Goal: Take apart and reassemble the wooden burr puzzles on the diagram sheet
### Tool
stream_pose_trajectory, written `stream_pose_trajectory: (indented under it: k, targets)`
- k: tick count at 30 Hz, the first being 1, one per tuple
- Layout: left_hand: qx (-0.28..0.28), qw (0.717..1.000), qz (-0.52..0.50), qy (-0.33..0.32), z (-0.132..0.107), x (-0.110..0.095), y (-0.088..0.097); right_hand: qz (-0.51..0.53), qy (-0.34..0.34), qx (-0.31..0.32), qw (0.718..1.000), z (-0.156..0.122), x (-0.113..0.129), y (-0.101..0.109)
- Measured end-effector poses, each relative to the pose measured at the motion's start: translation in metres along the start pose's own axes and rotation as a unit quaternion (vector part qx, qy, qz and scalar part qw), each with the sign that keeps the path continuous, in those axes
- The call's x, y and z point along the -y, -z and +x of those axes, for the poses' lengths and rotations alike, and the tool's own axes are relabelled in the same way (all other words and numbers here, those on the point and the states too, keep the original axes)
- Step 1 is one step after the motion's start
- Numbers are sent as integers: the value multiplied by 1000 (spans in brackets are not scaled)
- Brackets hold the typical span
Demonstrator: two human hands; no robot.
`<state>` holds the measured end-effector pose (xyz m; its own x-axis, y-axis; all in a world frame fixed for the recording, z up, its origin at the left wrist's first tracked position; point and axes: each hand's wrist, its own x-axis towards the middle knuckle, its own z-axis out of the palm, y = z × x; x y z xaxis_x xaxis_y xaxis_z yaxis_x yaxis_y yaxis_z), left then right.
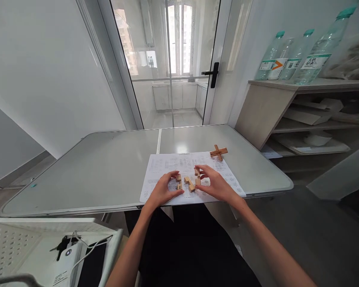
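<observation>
My left hand (166, 189) is closed on a notched wooden puzzle piece (179, 182) marked with a numeral, thumb and fingertips at its two ends. In the same kind of pinch, my right hand (212, 183) grips a second notched wooden piece (198, 176). Between the hands a third notched piece (190, 184) lies on the printed instruction sheet (158, 163), touched by neither hand. Past my right hand, a darker wooden cross of joined pieces (218, 152) rests at the sheet's far right corner.
The sheet lies near the front edge of a pale folding table (113, 171). At lower left stands a white basket (20, 243) holding a white device (67, 263) and cables. A shelf (269, 99) with plastic bottles (314, 59) on top is at right. A glass door (170, 48) is behind.
</observation>
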<state>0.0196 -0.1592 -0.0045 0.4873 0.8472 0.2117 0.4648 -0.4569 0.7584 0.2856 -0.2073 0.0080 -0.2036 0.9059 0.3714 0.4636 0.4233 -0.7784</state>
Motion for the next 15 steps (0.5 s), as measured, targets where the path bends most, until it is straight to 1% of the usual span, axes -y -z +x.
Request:
stream_pose_trajectory:
  k: [3, 6, 10, 15]
  targets:
    - [-3, 1000, -4, -3, -1, 0, 0, 22, 34, -32, 999, -1, 7, -11]
    - [-18, 1000, 3, -1, -1, 1, 0, 40, 45, -45, 997, -1, 16, -19]
    - [-27, 1000, 10, -1, 0, 3, -1, 40, 51, -51, 997, 0, 31, -23]
    - [-20, 1000, -23, -8, 0, 2, -1, 28, 54, -53, 997, 0, 43, -25]
